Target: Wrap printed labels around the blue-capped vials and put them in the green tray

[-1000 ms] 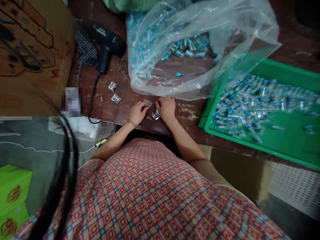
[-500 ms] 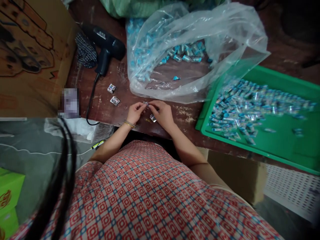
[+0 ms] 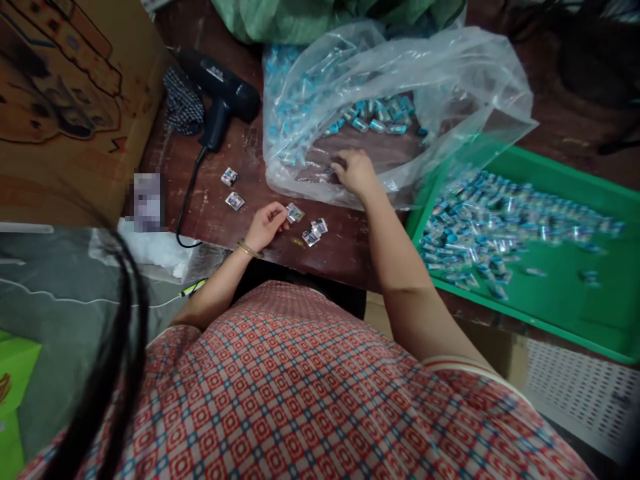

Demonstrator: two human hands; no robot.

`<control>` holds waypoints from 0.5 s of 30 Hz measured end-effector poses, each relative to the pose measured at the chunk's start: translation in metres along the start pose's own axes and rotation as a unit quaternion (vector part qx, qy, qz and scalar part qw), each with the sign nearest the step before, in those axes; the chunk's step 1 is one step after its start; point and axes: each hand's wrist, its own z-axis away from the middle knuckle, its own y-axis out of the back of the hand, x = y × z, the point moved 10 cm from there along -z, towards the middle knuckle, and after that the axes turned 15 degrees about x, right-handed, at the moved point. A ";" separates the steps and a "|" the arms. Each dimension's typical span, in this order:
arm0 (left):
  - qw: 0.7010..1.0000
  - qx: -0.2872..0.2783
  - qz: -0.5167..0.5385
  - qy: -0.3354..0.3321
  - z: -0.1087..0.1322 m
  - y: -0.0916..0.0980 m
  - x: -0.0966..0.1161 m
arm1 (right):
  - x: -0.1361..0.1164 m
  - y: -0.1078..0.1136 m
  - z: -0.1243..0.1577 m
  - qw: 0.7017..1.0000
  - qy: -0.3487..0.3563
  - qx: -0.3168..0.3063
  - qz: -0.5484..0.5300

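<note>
My left hand (image 3: 266, 224) rests near the table's front edge and pinches a small printed label (image 3: 295, 213) between thumb and fingers. A few more such labels (image 3: 315, 231) lie just to its right. My right hand (image 3: 354, 172) reaches forward into the mouth of a big clear plastic bag (image 3: 450, 87). Its fingers curl down among small blue-capped vials (image 3: 373, 115) inside. What the fingers hold is hidden.
A green tray (image 3: 560, 293) with several blue vials sits at the right. A black heat gun (image 3: 220, 90) with its cord lies at the back left, two loose labels (image 3: 231, 189) near it. A cardboard box (image 3: 65, 100) stands at the left.
My right hand left the labels beside the left hand and moved forward into the plastic bag. The left hand stayed put, still pinching a label.
</note>
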 end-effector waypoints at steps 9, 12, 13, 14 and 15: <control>1.000 -0.007 -0.019 0.001 -0.006 -0.006 0.012 | 0.055 0.007 -0.085 0.993 -0.077 0.078 0.038; 0.999 -0.001 -0.033 -0.006 -0.005 -0.001 0.019 | 0.044 0.007 -0.083 0.992 -0.092 0.086 -0.021; 0.999 0.000 -0.038 -0.007 -0.005 0.001 0.021 | 0.033 0.010 -0.074 0.989 -0.093 0.090 -0.076; 0.999 0.001 -0.044 -0.009 -0.005 0.004 0.023 | 0.020 0.014 -0.060 0.981 -0.094 0.086 -0.144; 0.999 -0.001 -0.051 -0.011 -0.005 0.006 0.024 | 0.005 0.017 -0.042 0.968 -0.100 0.073 -0.218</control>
